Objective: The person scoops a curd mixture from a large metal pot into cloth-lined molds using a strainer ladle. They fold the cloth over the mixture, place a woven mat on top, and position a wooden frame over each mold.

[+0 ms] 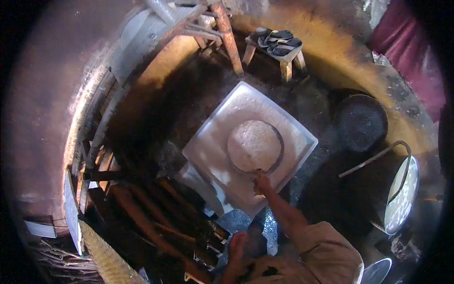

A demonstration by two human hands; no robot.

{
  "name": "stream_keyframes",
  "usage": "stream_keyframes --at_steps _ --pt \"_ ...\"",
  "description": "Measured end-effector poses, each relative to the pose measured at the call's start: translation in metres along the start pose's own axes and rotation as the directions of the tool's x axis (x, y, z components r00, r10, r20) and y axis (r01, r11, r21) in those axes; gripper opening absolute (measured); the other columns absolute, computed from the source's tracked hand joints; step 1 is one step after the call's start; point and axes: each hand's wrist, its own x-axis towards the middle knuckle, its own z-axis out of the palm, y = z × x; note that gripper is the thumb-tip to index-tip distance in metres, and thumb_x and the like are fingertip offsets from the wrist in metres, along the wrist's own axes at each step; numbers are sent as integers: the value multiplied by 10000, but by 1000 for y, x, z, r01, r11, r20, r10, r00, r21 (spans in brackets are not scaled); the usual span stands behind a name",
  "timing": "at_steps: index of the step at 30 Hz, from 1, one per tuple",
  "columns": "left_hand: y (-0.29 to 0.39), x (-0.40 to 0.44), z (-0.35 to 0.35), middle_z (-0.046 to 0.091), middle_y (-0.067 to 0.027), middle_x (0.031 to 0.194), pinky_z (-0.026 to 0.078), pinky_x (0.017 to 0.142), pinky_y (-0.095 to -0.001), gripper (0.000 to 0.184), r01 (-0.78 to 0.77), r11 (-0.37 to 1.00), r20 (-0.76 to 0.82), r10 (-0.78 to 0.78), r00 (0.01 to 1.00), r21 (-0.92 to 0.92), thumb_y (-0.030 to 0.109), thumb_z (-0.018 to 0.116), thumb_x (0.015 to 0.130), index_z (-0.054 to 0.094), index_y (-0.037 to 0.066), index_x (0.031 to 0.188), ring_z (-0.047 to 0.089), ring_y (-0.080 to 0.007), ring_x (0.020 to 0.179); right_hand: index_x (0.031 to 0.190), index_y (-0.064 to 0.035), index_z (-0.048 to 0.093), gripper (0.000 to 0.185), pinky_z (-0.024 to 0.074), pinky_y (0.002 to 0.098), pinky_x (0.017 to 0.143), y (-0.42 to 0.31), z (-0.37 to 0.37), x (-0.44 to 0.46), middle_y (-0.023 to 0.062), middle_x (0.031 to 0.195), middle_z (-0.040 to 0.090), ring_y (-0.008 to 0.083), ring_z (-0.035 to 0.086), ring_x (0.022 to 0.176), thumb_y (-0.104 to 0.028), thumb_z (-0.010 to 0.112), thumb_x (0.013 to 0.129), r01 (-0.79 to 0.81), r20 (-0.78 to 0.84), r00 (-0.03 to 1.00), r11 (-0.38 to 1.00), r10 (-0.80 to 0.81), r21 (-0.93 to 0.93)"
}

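Holds left hand (237, 242) low at bottom centre, grasp impossible to tell; has round pale disc (251, 144) above it, mid-frame, on square tray (267, 106); reaches right hand (261, 183) to disc's lower edge, bunched, too small to tell whether clamped.

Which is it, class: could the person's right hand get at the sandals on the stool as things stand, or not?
Probably not: the sandals lie on the stool beyond the square tray, while the right hand is at the round object's near edge. Leaning or moving seems needed.
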Motion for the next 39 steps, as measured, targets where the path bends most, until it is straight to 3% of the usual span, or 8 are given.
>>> stream_keyframes --at_steps 3,8,17,20,21,24,29,39 --pt "21 -7 16 588 -56 923 453 742 -256 248 -102 989 95 92 991 106 186 540 862 540 19 1045 559 -124 819 986 -88 580 361 477 412 779 -52 -66 -38 148 986 587 321 579 941 -284 626 687 -26 -57 998 888 0 -459" --pt "37 -35 65 590 -52 922 452 702 -250 260 -203 951 235 148 961 232 181 556 847 541 22 1052 573 -129 802 1066 -51 442 415 485 414 776 -127 -189 -104 152 961 590 328 605 849 -272 612 758 -524 -386 470 603 794 601" --pt "-53 -137 214 610 -44 882 417 609 -203 324 -417 739 646 -31 762 528 280 580 821 550 51 1047 569 -99 712 1049 -19 409 423 470 357 696 -47 -375 -501 153 799 556 257 583 745 -133 649 720 458 -837 526 777 154 431" --pt "-136 -104 266 599 -36 888 410 559 -190 342 45 830 714 -505 486 556 335 564 836 557 63 1042 552 -89 694 1007 -21 486 378 459 351 685 30 -374 -663 144 816 559 239 589 766 -131 661 690 423 -932 344 867 117 265" --pt "-148 -175 310 596 -26 906 413 582 -202 314 -490 660 788 -266 556 569 325 502 872 560 68 1041 545 -85 712 969 -4 515 352 461 369 705 49 -379 -719 188 857 567 348 586 834 -163 652 687 379 -913 365 866 184 326" --pt "-192 -265 349 591 -14 913 417 638 -254 333 -693 431 816 -321 480 577 342 417 910 567 63 1011 541 -103 792 719 22 563 209 436 372 534 177 -275 -810 160 568 539 240 536 523 -178 622 709 78 -851 284 874 442 480" --pt "-273 -287 397 484 -174 1220 318 948 -363 554 -756 312 801 -399 446 576 395 318 929 434 -62 1219 446 -269 1108 961 23 586 364 481 358 727 347 -126 -983 195 911 627 297 611 887 -192 681 683 -69 -294 3 294 956 953" --pt "-287 -290 392 325 -148 1340 247 1017 -356 650 -681 264 711 -24 703 683 485 285 915 298 -32 1308 349 -261 1197 889 -24 584 197 447 330 576 564 24 -972 104 747 581 183 559 657 -191 574 783 -94 166 -385 -217 908 972"
